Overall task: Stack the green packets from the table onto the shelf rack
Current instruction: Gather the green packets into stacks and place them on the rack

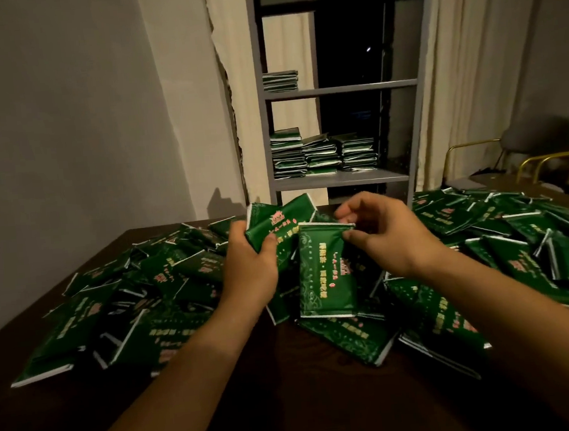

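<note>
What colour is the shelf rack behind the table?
The shelf rack is plain grey metal, seen clearly in the head view.

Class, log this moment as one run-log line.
left hand: grips tilted packet | right hand: pinches hanging packet by top edge | shelf rack: four stacks | table: loose packets remain

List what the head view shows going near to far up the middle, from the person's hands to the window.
Left hand and right hand, each holding a green packet → far edge of the table → lower shelf's three stacks → upper shelf's single stack → dark window.
</note>
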`<state>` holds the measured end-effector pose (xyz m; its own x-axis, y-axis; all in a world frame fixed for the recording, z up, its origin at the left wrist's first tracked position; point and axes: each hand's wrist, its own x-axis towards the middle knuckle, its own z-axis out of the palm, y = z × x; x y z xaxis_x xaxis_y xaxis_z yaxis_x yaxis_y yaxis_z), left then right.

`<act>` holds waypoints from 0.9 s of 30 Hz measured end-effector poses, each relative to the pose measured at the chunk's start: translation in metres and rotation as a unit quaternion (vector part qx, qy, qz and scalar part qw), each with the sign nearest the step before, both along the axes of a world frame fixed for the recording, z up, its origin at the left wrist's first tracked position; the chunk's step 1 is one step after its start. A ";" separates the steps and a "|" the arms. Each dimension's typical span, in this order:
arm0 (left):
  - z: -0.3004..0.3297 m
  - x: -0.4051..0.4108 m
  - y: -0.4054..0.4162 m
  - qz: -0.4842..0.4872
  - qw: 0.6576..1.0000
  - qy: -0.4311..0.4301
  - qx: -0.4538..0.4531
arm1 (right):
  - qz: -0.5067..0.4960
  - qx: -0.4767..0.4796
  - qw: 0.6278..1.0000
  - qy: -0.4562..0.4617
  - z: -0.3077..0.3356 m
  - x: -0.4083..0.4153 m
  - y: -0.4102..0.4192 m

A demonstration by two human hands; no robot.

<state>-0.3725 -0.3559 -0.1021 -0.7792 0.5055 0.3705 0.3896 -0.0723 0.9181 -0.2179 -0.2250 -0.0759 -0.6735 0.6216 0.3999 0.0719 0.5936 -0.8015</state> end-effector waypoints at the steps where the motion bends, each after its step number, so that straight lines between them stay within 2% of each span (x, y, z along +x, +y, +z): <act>1: 0.000 0.002 0.009 -0.018 1.000 -0.024 0.004 | 0.010 -0.006 1.000 0.011 -0.002 -0.003 0.002; 5: 0.001 0.006 0.034 -0.101 0.988 -0.112 0.015 | -0.017 -0.015 0.997 0.068 -0.010 -0.017 0.012; 7: -0.002 0.007 0.045 -0.145 0.984 -0.106 -0.007 | -0.034 -0.017 0.995 0.097 -0.014 -0.025 0.019; 9: -0.010 0.006 0.052 -0.146 0.984 -0.104 -0.008 | -0.068 0.022 0.991 0.113 -0.019 -0.029 0.024; 12: -0.017 -0.002 0.061 -0.124 0.975 -0.175 0.058 | -0.120 0.088 0.988 0.048 -0.026 -0.027 0.035; 15: -0.021 -0.006 0.065 -0.115 0.966 -0.210 0.097 | -0.075 0.000 0.997 -0.030 -0.024 -0.023 0.033; 18: -0.025 -0.001 0.067 -0.098 0.974 -0.184 0.083 | -0.042 0.004 0.997 -0.071 -0.031 -0.030 0.029; 20: -0.025 -0.001 0.066 -0.112 0.967 -0.209 0.094 | -0.045 0.012 0.997 -0.062 -0.034 -0.033 0.030; 23: -0.019 -0.008 0.059 -0.141 0.948 -0.265 0.106 | -0.009 -0.038 0.999 -0.023 -0.031 -0.027 0.033; 25: -0.018 -0.013 0.053 -0.149 0.948 -0.263 0.105 | 0.012 -0.076 0.997 -0.022 -0.027 -0.018 0.035; 27: -0.018 -0.016 0.050 -0.145 0.948 -0.261 0.113 | -0.028 -0.085 0.996 -0.022 -0.026 -0.013 0.041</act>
